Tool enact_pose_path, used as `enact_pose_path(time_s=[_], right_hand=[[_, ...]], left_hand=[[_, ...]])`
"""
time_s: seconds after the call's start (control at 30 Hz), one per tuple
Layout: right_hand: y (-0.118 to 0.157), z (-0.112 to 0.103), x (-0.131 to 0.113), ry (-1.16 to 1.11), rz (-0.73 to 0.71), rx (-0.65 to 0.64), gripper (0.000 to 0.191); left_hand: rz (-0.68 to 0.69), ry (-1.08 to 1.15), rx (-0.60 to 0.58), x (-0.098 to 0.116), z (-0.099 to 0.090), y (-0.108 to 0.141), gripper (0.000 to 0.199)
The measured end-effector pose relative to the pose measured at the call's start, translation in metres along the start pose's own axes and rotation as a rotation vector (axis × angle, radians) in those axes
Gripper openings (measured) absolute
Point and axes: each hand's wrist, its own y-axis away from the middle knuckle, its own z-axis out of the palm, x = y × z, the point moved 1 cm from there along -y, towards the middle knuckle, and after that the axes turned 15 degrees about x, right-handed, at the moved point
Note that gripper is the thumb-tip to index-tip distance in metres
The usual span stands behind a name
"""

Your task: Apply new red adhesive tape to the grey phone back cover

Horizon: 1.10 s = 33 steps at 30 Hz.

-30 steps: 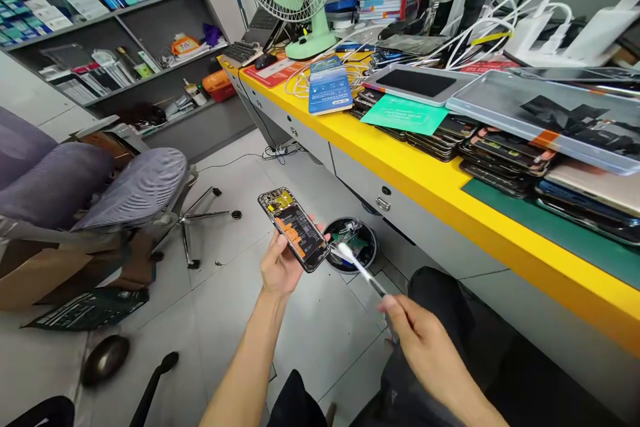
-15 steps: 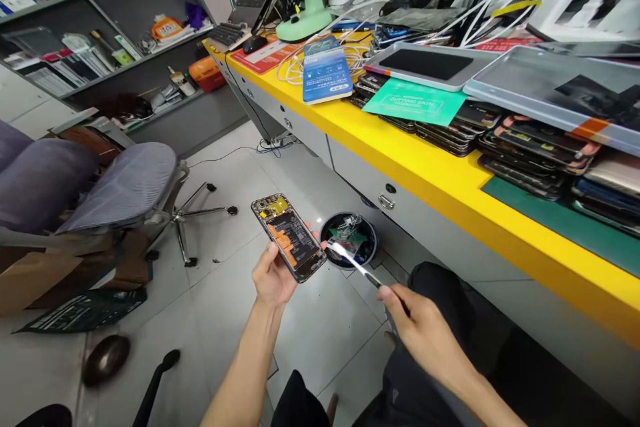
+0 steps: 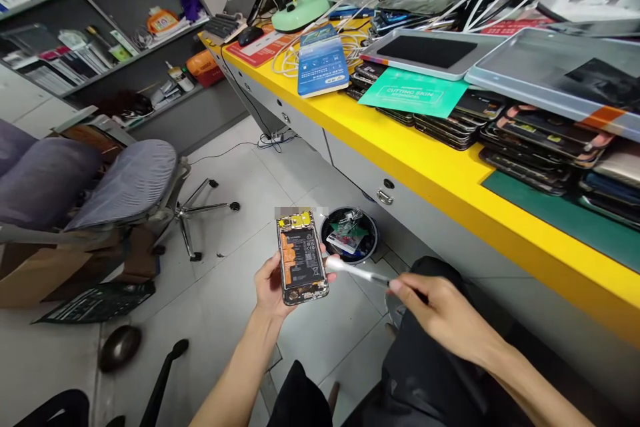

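My left hand [image 3: 270, 285] is wrapped round the edges of an opened smartphone [image 3: 306, 259] with its back cover off. Its black battery, an orange flex strip and yellow parts near the top face up. From the right, my right hand [image 3: 436, 305] grips the dark handle of a slim white brush [image 3: 361, 274]. The brush's white head is beside the phone's lower right edge, close to my left fingertips. Motion blurs the head, so I cannot tell whether it touches the phone.
A round bin [image 3: 371, 240] with scraps stands on the floor behind the phone. To the right, the yellow-edged bench [image 3: 400, 147] carries stacked phone parts [image 3: 445, 128], trays, cables and a green fan [image 3: 305, 0]. An office chair [image 3: 133, 177] is on the left.
The phone has turned more upright and shifted slightly right and down. My right hand and the brush have moved right, and the brush lies closer to level.
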Motion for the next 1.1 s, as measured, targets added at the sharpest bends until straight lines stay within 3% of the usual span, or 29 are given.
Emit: enact_pose_path(time_s=[0.07,0.17,0.3,0.43,0.57,0.7,0.83,0.97,1.1], right_hand=[[-0.002,-0.002,-0.001,0.013,-0.013,0.010,0.049],[-0.005,-0.004,0.000,0.008,-0.053,-0.073,0.047],[-0.011,-0.009,0.003,0.011,-0.062,0.003,0.044],[-0.019,-0.009,0.009,-0.014,-0.073,-0.072,0.047],[-0.032,-0.008,0.017,-0.020,-0.069,0.065,0.045],[-0.044,-0.004,0.023,-0.048,-0.075,-0.030,0.047],[-0.050,-0.003,0.026,-0.052,-0.064,0.054,0.048],[-0.050,-0.001,0.026,-0.070,-0.092,-0.013,0.051],[-0.051,-0.001,0.030,-0.059,-0.089,0.084,0.049]], left_hand=[[-0.039,-0.005,-0.015,-0.001,-0.002,0.002,0.053],[-0.084,-0.006,-0.032,-0.003,-0.003,0.003,0.053],[-0.147,-0.010,-0.050,-0.007,-0.004,0.005,0.053],[-0.185,-0.003,-0.054,-0.011,-0.007,0.005,0.052],[-0.227,0.002,-0.069,-0.012,-0.010,0.000,0.053],[-0.257,0.006,-0.095,-0.011,-0.012,-0.004,0.050],[-0.283,0.001,-0.114,-0.010,-0.013,-0.004,0.051],[-0.291,-0.002,-0.117,-0.009,-0.016,-0.005,0.052],[-0.293,0.007,-0.106,-0.009,-0.018,-0.006,0.054]])
